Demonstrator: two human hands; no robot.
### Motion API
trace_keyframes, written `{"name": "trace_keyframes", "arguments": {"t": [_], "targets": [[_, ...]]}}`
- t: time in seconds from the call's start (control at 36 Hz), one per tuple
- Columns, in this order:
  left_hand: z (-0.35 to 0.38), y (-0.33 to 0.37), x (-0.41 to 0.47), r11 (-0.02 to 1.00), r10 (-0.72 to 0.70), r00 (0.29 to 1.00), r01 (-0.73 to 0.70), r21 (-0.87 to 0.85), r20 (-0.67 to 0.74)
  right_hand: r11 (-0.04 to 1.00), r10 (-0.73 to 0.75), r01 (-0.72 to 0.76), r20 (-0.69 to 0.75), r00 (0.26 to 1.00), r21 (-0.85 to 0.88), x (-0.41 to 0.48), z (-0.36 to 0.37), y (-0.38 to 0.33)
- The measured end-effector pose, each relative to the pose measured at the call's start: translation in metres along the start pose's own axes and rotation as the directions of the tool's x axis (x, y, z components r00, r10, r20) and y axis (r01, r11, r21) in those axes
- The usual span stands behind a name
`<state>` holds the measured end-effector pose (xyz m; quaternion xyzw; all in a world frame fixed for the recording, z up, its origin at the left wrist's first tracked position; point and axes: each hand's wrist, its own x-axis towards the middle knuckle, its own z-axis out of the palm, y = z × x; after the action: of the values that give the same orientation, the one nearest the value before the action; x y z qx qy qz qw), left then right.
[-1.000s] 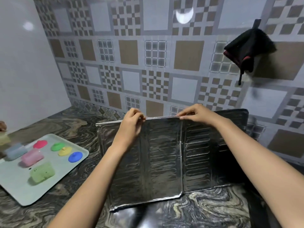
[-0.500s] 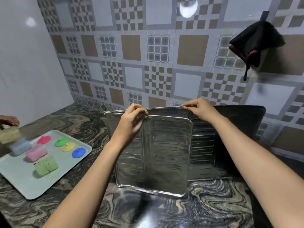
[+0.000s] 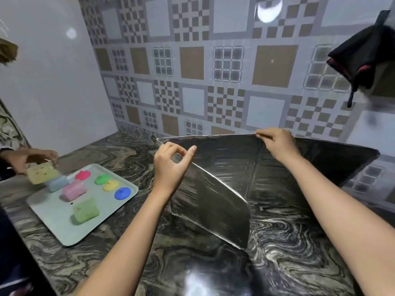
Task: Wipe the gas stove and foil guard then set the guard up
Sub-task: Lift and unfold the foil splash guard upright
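The foil guard [image 3: 213, 199] stands upright toward the back edge of the dark, swirl-veined stone countertop [image 3: 288, 242], just in front of the checker-patterned tiled wall [image 3: 192, 60]. It is a thin, shiny silver sheet, crinkled and ribbed, with three panels showing: the left one is swung forward, the middle one runs along the back, and the right one angles off to the side. The left hand [image 3: 171, 167] is curled, thumb and fingers pinching the top corner of the forward panel. The right hand [image 3: 277, 144] pinches the guard's top edge where the middle and right panels meet. On the left part of the countertop lies one pale rectangular tray [image 3: 55, 221] with rounded corners. It carries soft-looking blocks — a blue block [image 3: 56, 183], a pink block [image 3: 73, 190] and a green block [image 3: 85, 210]. It also carries four small round discs: pink [image 3: 83, 175], green [image 3: 102, 179], yellow [image 3: 110, 185] and blue [image 3: 122, 193]. At the tray's far corner another person's hand [image 3: 32, 157] holds a fourth, yellow block [image 3: 41, 173]. One black cloth [image 3: 363, 54] with red trim hangs on the wall at the upper right.
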<state>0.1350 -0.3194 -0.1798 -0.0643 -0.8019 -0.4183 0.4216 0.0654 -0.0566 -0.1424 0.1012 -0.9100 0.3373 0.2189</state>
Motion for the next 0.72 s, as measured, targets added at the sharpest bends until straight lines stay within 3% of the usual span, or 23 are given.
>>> {"name": "trace_keyframes", "arguments": {"t": [0.17,0.36,0.5,0.72], "targets": [[-0.004,-0.007,0.011,0.980,-0.168,0.982,0.177,-0.093,0.088,1.000,0.000,-0.001,0.048,0.999,0.014,0.003,-0.002,0.001],[0.006,-0.017,0.025,0.843,-0.474,0.853,0.512,-0.167,0.220,1.000,-0.004,0.006,0.084,0.996,-0.024,0.007,-0.003,0.002],[0.010,-0.026,0.032,0.776,-0.475,0.827,0.555,-0.300,0.300,0.980,0.031,-0.014,0.085,0.996,-0.197,0.011,-0.017,0.009],[0.022,-0.034,0.041,0.673,-0.466,0.807,0.589,-0.447,0.362,0.943,0.138,-0.170,-0.131,0.982,-0.285,0.006,-0.028,0.019]]}}
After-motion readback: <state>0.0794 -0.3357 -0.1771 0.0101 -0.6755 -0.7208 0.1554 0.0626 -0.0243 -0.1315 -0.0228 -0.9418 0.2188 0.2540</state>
